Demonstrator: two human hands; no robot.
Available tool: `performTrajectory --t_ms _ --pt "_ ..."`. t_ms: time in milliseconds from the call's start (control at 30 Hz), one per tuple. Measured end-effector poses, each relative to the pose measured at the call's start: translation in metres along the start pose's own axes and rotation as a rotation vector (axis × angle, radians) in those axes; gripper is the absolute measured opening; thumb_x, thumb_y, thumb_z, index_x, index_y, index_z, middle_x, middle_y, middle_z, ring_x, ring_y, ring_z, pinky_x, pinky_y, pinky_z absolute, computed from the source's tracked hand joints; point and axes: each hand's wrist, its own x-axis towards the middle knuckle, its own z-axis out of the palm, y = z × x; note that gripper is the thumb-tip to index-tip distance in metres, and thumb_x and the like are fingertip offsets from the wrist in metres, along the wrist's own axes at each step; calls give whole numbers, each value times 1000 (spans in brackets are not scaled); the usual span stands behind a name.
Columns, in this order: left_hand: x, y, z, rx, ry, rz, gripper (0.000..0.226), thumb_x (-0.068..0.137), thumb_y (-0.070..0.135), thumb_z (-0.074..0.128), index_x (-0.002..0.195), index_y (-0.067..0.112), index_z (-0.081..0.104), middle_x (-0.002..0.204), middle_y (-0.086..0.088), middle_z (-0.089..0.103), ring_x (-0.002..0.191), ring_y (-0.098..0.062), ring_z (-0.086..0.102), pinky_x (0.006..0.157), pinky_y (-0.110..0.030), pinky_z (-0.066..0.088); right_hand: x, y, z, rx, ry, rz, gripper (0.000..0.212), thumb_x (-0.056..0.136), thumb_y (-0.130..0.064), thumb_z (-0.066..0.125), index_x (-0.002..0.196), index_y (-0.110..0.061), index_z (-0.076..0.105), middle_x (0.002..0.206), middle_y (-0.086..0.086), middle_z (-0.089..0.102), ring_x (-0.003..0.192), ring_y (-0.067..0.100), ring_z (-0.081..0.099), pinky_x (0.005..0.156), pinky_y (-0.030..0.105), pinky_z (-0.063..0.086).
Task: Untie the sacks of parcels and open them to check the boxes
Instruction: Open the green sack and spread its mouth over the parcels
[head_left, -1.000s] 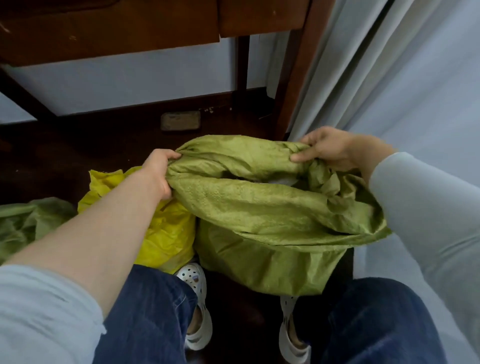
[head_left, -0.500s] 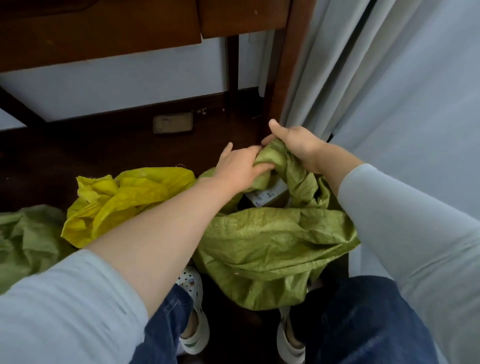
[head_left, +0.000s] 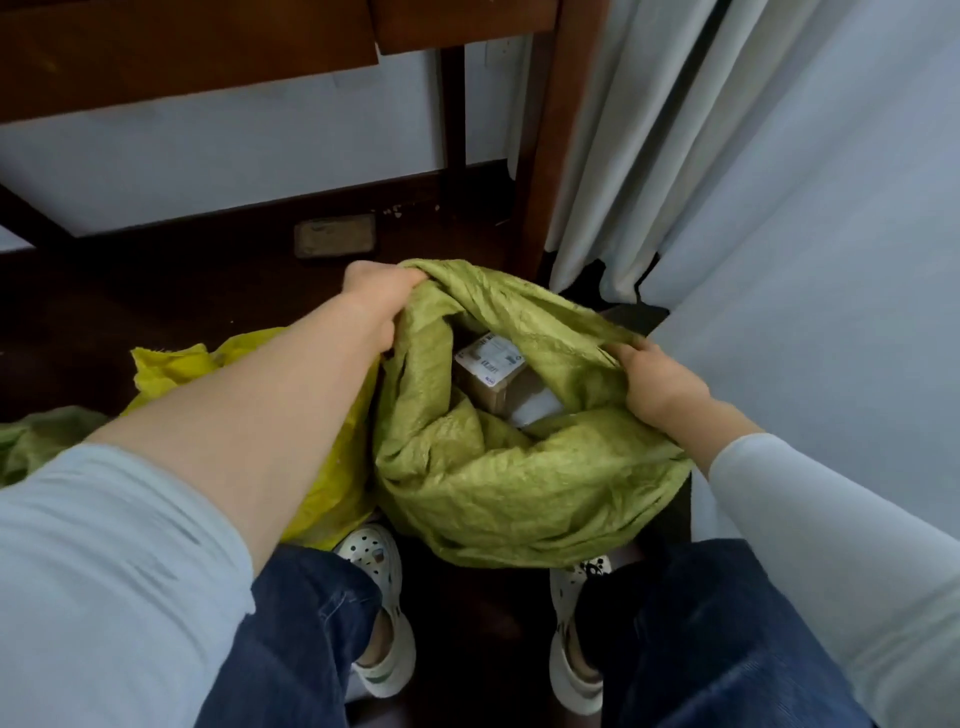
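An olive-green woven sack (head_left: 509, 488) stands on the dark floor between my feet, its mouth spread wide. My left hand (head_left: 376, 306) grips the far left rim of the mouth. On the right, my right hand (head_left: 660, 384) grips the near rim. Inside the opening lies a brown cardboard box (head_left: 493, 382) with a white shipping label on top, and a white parcel shows beside it. A yellow sack (head_left: 332, 483) lies crumpled to the left, partly hidden behind my left forearm.
Another green sack (head_left: 36, 441) lies at the far left edge. A dark wooden table leg (head_left: 545, 156) rises just behind the sack, with grey curtains (head_left: 753, 182) to the right. A small floor plate (head_left: 335, 236) sits near the wall. My white clogs flank the sack's base.
My hands were bunched together at the sack's top half a second ago. They have since pulled apart, left hand far-left and right hand near-right, spreading the mouth and exposing the box.
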Motion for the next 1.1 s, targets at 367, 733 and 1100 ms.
performTrajectory --t_ms 367,733,1100 --pt "3 -6 -8 296 64 48 56 74 26 65 127 13 53 123 -10 57 114 -30 55 99 -40 45 -9 -1 -17 1337 -230 386 27 69 -2 44 91 -1 59 82 16 62 75 34 61 73 38 52" --pt "-116 -82 52 1410 -587 723 79 76 30 72 138 16 25 133 -12 48 118 -33 52 84 -40 49 -18 -9 -20 1697 -148 542 24 99 -15 36 110 -1 53 96 15 61 100 27 60 92 45 45" --pt "-93 -80 9 1202 -34 1493 34 63 4 32 58 14 64 55 -3 53 45 -19 55 39 -15 28 -61 -36 8 1681 -339 558 94 50 -60 82 123 -10 50 125 16 56 120 36 50 106 59 31"
